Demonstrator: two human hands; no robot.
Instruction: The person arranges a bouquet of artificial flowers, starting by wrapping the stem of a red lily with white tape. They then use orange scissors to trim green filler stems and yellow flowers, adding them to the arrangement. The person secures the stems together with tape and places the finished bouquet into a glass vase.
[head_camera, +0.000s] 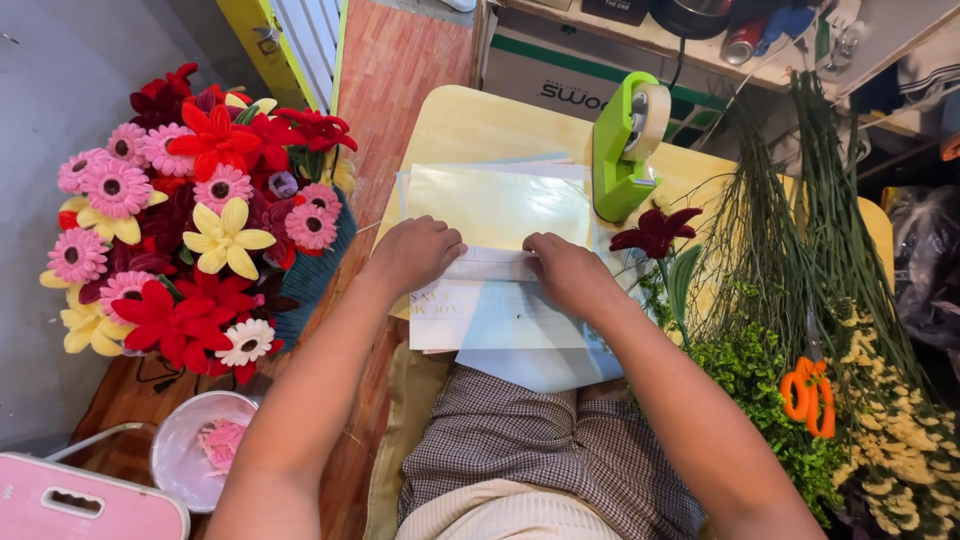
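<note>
A small pale-yellow table (480, 125) with rounded corners is standing on a reddish wooden floor (400, 60), hemmed in on nearly every side. The person is sitting at its near edge, checked trousers just under the overhanging sheets. On the table a stack of paper sheets (500, 205) is lying, pale yellow-green on top with white ones beneath, and the lowest sheets are hanging over the near edge onto the lap.

The left hand (415, 255) is pressing down on the left end of a folded white strip of paper (495, 265), fingers curled close together and flat on it. The right hand (565, 270) is doing the same at the strip's right end, fingers bent and narrow, fingertips pinning the fold. The strip is lying across the middle of the stack, between the two hands.

Free room is sitting mostly at the table's far left corner, which is bare. Just right of the sheets a bright green tape dispenser (620, 150) is standing upright, close to the paper's far right corner. Beside the right wrist a dark red artificial flower (655, 230) is lying, and beyond it bundles of green stems and foliage (790, 250) are crowding the right edge, with orange-handled scissors (810, 395) lying on them.

To the left a big bunch of red, pink and yellow handmade flowers (180, 210) is filling the floor space against a grey wall. Behind the table a brown cardboard box (570, 75) with a green band is sitting under a cluttered shelf. A pink case (80, 505) and a round white bowl (200, 450) are lying at the near left.
</note>
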